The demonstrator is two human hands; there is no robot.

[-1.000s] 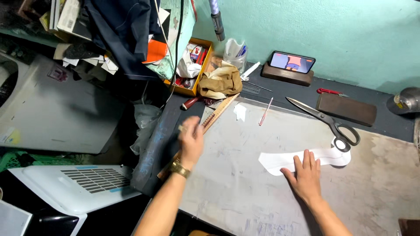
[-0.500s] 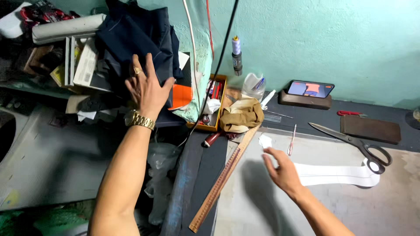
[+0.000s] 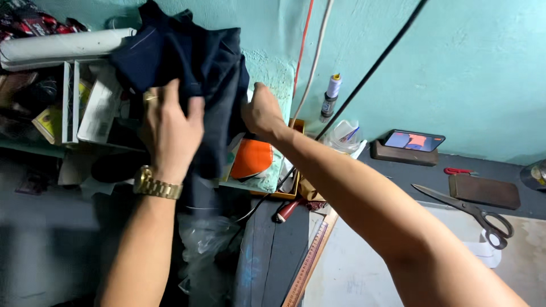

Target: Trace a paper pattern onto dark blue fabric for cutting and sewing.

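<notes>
A dark navy cloth (image 3: 196, 62) hangs bunched over a cluttered shelf at the upper left. My left hand (image 3: 169, 128), with a gold watch on the wrist, presses flat against the cloth's lower left part. At the cloth's right edge, my right hand (image 3: 261, 112) closes its fingers on the fabric. An orange object (image 3: 253, 158) shows just below the cloth.
Big scissors (image 3: 475, 213) lie on the pale work surface (image 3: 364, 267) at right, over a white paper strip (image 3: 486, 253). A phone (image 3: 414, 140) rests on a dark block by the teal wall. A wooden ruler (image 3: 310, 264) runs along the table's left edge. Cables hang down the wall.
Both hands have left the table and risen to the dark cloth on the shelf. The view has swung up and left; the paper strip now lies untouched.
</notes>
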